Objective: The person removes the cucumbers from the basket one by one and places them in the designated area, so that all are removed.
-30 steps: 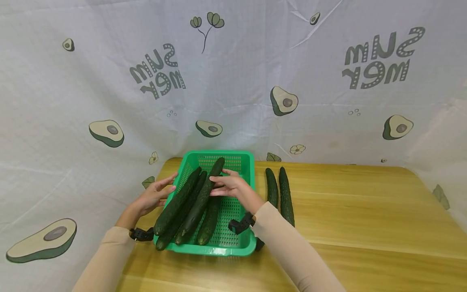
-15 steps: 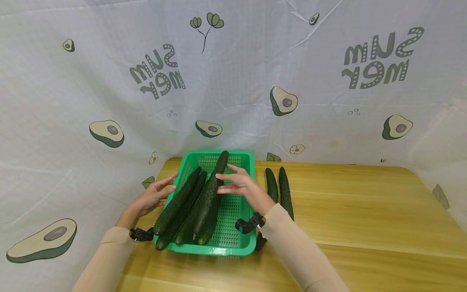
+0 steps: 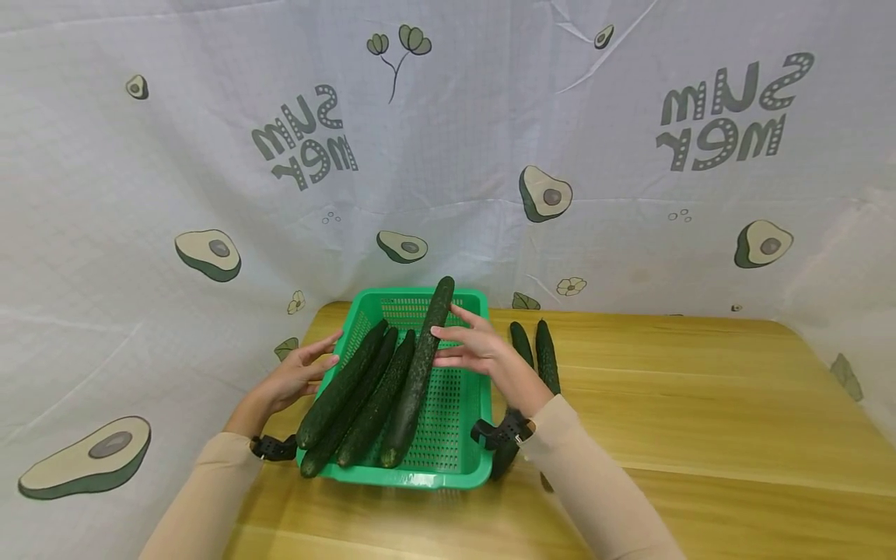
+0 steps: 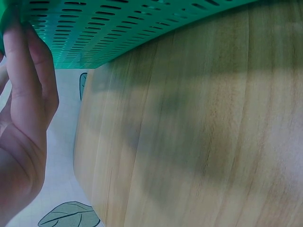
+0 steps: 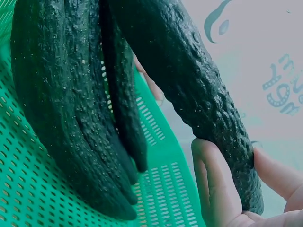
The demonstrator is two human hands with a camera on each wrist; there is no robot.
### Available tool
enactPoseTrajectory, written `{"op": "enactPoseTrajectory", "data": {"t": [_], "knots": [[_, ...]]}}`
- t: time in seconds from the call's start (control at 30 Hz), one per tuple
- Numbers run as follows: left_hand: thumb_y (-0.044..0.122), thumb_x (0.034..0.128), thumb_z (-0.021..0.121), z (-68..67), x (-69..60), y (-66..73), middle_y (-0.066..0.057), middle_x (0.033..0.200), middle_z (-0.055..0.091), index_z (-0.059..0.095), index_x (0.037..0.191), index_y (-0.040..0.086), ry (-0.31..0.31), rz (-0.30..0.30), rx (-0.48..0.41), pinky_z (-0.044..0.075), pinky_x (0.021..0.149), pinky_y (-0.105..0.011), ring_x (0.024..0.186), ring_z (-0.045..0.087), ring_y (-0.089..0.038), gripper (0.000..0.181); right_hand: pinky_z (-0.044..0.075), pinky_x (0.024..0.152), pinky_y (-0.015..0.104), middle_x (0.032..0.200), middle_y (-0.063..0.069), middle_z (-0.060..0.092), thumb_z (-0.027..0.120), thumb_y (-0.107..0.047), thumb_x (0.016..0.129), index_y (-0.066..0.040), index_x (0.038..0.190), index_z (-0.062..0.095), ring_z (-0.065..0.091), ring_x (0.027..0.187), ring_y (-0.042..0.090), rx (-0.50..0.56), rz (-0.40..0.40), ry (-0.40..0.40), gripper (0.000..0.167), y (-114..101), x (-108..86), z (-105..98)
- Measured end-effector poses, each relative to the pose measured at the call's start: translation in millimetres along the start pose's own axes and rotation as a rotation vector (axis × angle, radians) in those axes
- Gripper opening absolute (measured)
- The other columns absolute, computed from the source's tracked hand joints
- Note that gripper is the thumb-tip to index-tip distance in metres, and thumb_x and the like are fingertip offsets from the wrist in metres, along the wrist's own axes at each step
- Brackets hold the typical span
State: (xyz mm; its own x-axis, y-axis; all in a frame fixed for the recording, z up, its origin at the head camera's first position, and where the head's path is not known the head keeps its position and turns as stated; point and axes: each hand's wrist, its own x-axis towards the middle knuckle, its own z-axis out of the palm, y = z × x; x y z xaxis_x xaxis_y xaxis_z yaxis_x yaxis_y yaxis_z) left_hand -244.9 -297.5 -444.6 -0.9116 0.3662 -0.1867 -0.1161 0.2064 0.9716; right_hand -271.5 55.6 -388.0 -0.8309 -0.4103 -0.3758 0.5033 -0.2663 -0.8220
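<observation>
Right grip (image 3: pixel 476 346): narrow, thumb and fingers pinching one dark green cucumber (image 3: pixel 423 362) near its far end. That cucumber slants from the grip back toward the near side, over the green basket (image 3: pixel 420 477); in the head view its far end reaches past the basket's far rim. Can't tell if its near end is resting on anything, or if another one lies right under it.

Just left of the right grip: three other cucumbers (image 3: pixel 355 402) in the basket, side by side, same slant, near ends up at the near-left rim. Basket floor is bare below and right of the held one.

Left grip (image 3: pixel 297 377): fingers extended against the outside of the basket's left wall, no cucumber in it.

Right of the right grip: two loose cucumbers (image 3: pixel 548 358) on the wooden tabletop (image 3: pixel 665 404), outside the basket, partly behind the right forearm. Beyond both grips: white cloth (image 3: pixel 462 140) with avocado prints.
</observation>
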Motion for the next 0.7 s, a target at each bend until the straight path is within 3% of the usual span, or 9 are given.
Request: {"op": "enactPoseTrajectory", "data": {"t": [0.13,0.3,0.47,0.7], "knots": [[0.023,0.1066,0.052,0.6,0.1,0.3,-0.021,0.163,0.009,0.018,0.162,0.020,0.004,-0.003,-0.003,0.032,0.055,-0.029,0.055,0.027,-0.009,0.065,0.048,0.096,0.050,0.160,0.023,0.019,0.056,-0.001,0.102,-0.028,0.162,0.013,0.036,0.135,0.053,0.001,-0.014,-0.029,0.079,-4,-6.3,-5],[0.023,0.1064,0.052,1.1,0.2,0.2,-0.021,0.163,0.009,0.018,0.162,0.021,0.006,-0.005,-0.009,0.029,0.055,-0.032,0.054,0.027,-0.009,0.065,0.039,0.104,0.055,0.163,0.023,0.009,0.052,0.001,0.103,-0.028,0.162,0.007,0.023,0.141,0.053,0.025,-0.027,-0.069,0.080,-7,-9.2,-11],[0.023,0.1066,0.052,0.4,1.3,-0.7,-0.020,0.163,0.009,0.020,0.162,0.023,0.002,-0.004,-0.015,0.027,0.056,-0.034,0.053,0.026,-0.009,0.064,0.044,0.101,0.052,0.163,0.023,0.007,0.051,0.000,0.104,-0.026,0.163,0.005,0.021,0.142,0.052,0.005,-0.051,-0.086,0.079,-8,-13.8,-21],[0.023,0.1066,0.052,-0.6,1.4,-2.0,-0.020,0.163,0.009,0.019,0.162,0.022,0.003,-0.002,-0.012,0.027,0.055,-0.033,0.053,0.026,-0.008,0.064,0.053,0.092,0.042,0.160,0.022,0.019,0.058,-0.005,0.102,-0.027,0.162,0.011,0.033,0.140,0.045,-0.063,-0.076,-0.051,0.080,-6,-23.2,-36]]}}
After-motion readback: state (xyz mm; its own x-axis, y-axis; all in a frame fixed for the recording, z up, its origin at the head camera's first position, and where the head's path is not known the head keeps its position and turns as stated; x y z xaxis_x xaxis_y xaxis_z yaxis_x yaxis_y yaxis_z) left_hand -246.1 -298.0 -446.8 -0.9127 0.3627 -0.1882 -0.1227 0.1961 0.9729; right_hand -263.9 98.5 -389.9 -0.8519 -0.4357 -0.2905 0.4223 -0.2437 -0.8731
